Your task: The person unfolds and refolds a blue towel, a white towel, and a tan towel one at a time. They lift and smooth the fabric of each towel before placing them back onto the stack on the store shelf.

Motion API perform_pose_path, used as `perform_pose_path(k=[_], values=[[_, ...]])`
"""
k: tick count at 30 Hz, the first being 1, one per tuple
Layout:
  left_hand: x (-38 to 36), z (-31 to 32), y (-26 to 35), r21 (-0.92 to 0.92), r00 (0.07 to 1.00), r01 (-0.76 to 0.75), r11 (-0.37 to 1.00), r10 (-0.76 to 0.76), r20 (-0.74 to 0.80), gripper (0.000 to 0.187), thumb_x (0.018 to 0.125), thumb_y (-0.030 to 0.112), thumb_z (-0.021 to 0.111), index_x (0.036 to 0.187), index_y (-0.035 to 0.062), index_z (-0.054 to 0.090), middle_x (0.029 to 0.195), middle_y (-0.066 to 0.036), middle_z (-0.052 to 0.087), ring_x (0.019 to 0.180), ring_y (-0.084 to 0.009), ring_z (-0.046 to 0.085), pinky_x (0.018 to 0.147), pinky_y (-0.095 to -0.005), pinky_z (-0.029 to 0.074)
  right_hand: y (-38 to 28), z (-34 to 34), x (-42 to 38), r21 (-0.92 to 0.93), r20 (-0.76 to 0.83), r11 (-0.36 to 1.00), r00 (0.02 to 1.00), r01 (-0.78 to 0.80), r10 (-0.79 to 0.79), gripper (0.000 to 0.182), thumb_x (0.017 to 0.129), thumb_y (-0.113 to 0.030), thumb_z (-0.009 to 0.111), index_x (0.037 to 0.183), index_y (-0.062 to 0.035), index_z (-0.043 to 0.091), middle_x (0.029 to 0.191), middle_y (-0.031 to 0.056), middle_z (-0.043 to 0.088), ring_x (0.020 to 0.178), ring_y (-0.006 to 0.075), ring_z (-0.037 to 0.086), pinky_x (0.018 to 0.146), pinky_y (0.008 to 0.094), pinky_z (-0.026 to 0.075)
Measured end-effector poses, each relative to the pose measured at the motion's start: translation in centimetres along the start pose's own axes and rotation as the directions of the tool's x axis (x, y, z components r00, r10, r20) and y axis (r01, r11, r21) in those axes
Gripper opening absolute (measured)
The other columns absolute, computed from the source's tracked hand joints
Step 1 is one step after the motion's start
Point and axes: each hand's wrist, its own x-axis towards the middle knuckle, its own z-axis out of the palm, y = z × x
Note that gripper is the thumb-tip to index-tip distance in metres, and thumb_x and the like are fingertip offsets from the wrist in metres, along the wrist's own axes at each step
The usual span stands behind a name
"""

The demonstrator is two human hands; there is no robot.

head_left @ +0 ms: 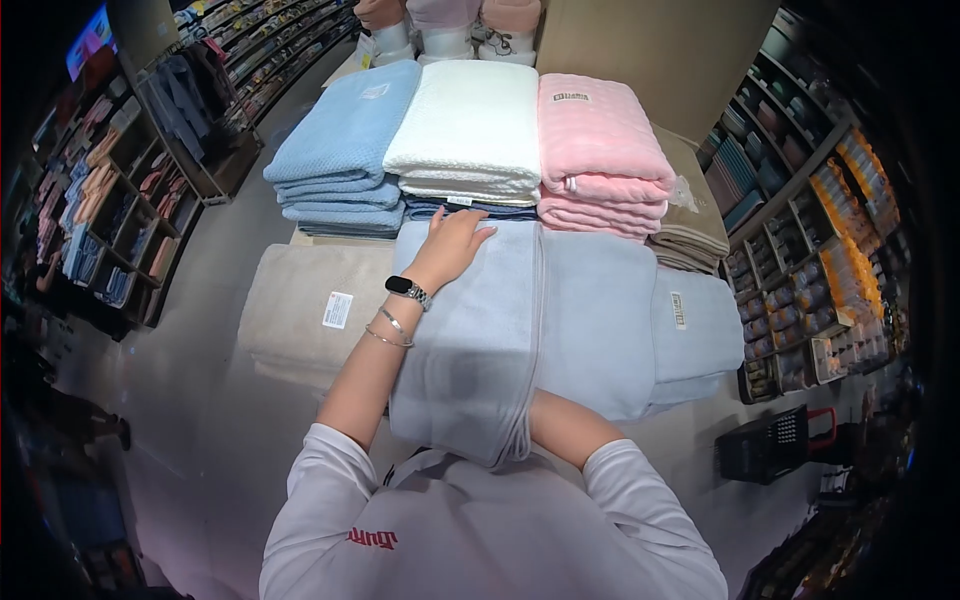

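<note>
Left hand: here's the left hand (455,245), palm down on top, fingers close together, thumb set apart, nothing visibly pinched; the fingertips reach the far fold.
Right hand: out of sight! The right forearm (572,428) runs in under the near end, so I can't call that grip.
Pale blue-grey folded blanket (465,365): front and centre beneath the left palm, between a beige blanket (300,290) and a matching blue-grey blanket (600,320), near end right up by the white shirt (500,530).
Step in hand: looks like steadying and squaring the fold, one hand above, the other probably below; whether there's lift in it, one look can't tell.
Next move: it'd call for even support above and below, with those layered right-hand edges kept together.
Navy layers (425,209): just past the fingertips, mostly covered by the white blanket (465,120).
Back row: blue waffle-textured stack (345,120) on the left, pink stack (600,130) on the right.
Sewn label (678,311): there on the far-right grey blanket (700,335), print too small to read.
Outer edges: rolled bundles (445,25) cut off up top, black basket (760,447) dim at lower right, shelves fading into darkness.
</note>
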Motion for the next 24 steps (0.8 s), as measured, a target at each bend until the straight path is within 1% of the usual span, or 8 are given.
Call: perform_pose_path(k=[1, 5, 8, 13, 16, 19, 23, 24], values=[[0.0, -0.6, -0.3, 0.008, 0.999, -0.035, 0.999, 0.035, 0.005, 0.028, 0.094, 0.026, 0.045, 0.105, 0.003, 0.056, 0.1, -0.014, 0.058, 0.098, -0.0299, 0.054, 0.092, -0.0381, 0.037, 0.1, 0.1, 0.1, 0.006, 0.001, 1.0, 1.0, 0.003, -0.003, 0.042, 0.079, -0.025, 0.057, 0.118, -0.0103, 0.053, 0.122, 0.0162, 0.047, 0.113, 0.0304, 0.043, 0.095, 0.0446, 0.031], [0.2, -2.3, -1.2, -0.203, 0.978, -0.04, 0.978, -0.004, -0.207, 0.024, 0.095, 0.023, 0.042, 0.093, 0.0023, 0.052, 0.091, -0.014, 0.056, 0.089, -0.0318, 0.053, 0.078, -0.0408, 0.038, -0.1, 0.4, 0.3, 0.031, -0.003, 1.0, 1.0, -0.003, 0.003, 0.041, 0.079, -0.024, 0.058, 0.117, -0.0085, 0.054, 0.12, 0.0162, 0.05, 0.11, 0.029, 0.046, 0.094, 0.0422, 0.033], [0.2, -1.7, -1.8, -0.17, 0.978, -0.037, 0.985, 0.0, -0.21, 0.022, 0.095, 0.023, 0.041, 0.093, 0.0035, 0.052, 0.09, -0.012, 0.056, 0.089, -0.0299, 0.053, 0.079, -0.0396, 0.037, -0.3, 0.3, 0.4, 0.064, 0.0, 0.998, 1.0, 0.002, -0.002, 0.041, 0.078, -0.023, 0.058, 0.116, -0.0071, 0.055, 0.118, 0.0162, 0.052, 0.109, 0.0279, 0.048, 0.094, 0.0405, 0.035], [-0.1, 0.9, -0.7, 0.017, 0.986, 0.035, 0.999, -0.032, -0.164, 0.021, 0.095, 0.024, 0.041, 0.094, 0.0066, 0.054, 0.088, -0.008, 0.056, 0.086, -0.0257, 0.051, 0.08, -0.0383, 0.034, 0.2, -0.7, -0.7, 0.21, 0.052, 0.977, 0.998, 0.031, -0.043, 0.04, 0.078, -0.022, 0.059, 0.114, -0.0048, 0.056, 0.114, 0.0162, 0.055, 0.106, 0.0261, 0.051, 0.093, 0.0376, 0.038], [0.2, 1.6, -0.1, 0.033, 0.981, 0.043, 0.999, -0.036, -0.19, 0.018, 0.094, 0.021, 0.042, 0.094, 0.0079, 0.054, 0.085, -0.007, 0.055, 0.086, -0.0242, 0.051, 0.08, -0.0378, 0.033, 1.0, -2.9, -2.8, 0.4, 0.153, 0.916, 0.984, 0.025, -0.094, 0.039, 0.077, -0.021, 0.059, 0.113, -0.0034, 0.057, 0.112, 0.0162, 0.057, 0.104, 0.025, 0.053, 0.092, 0.0359, 0.039], [0.3, 1.8, 0.1, 0.071, 0.983, 0.023, 0.997, -0.009, -0.182, 0.017, 0.094, 0.021, 0.043, 0.095, 0.0081, 0.055, 0.085, -0.006, 0.055, 0.086, -0.0235, 0.051, 0.08, -0.0372, 0.033, 2.6, -5.3, -5.2, 0.541, 0.291, 0.838, 0.951, -0.068, -0.11, 0.039, 0.077, -0.02, 0.059, 0.112, -0.002, 0.057, 0.11, 0.0162, 0.059, 0.102, 0.0239, 0.055, 0.091, 0.0342, 0.041], [0.3, 2.8, -0.8, 0.071, 0.969, -0.009, 0.997, 0.027, -0.245, 0.017, 0.094, 0.021, 0.044, 0.095, 0.0091, 0.056, 0.083, -0.005, 0.054, 0.084, -0.0224, 0.05, 0.079, -0.0375, 0.033, 5.5, -8.6, -9.0, 0.566, 0.476, 0.793, 0.874, -0.223, -0.094, 0.038, 0.076, -0.019, 0.06, 0.11, -0.0002, 0.058, 0.107, 0.0162, 0.062, 0.1, 0.0225, 0.058, 0.09, 0.0319, 0.043], [0.3, 2.9, -1.0, 0.066, 0.965, -0.014, 0.998, 0.031, -0.261, 0.017, 0.094, 0.022, 0.045, 0.095, 0.0095, 0.057, 0.082, -0.005, 0.053, 0.082, -0.022, 0.05, 0.079, -0.0377, 0.033, 6.7, -10.3, -9.7, 0.559, 0.514, 0.808, 0.842, -0.188, -0.16, 0.03, 0.075, -0.015, 0.059, 0.101, 0.0011, 0.061, 0.099, 0.0158, 0.064, 0.095, 0.0234, 0.059, 0.087, 0.0327, 0.045]])
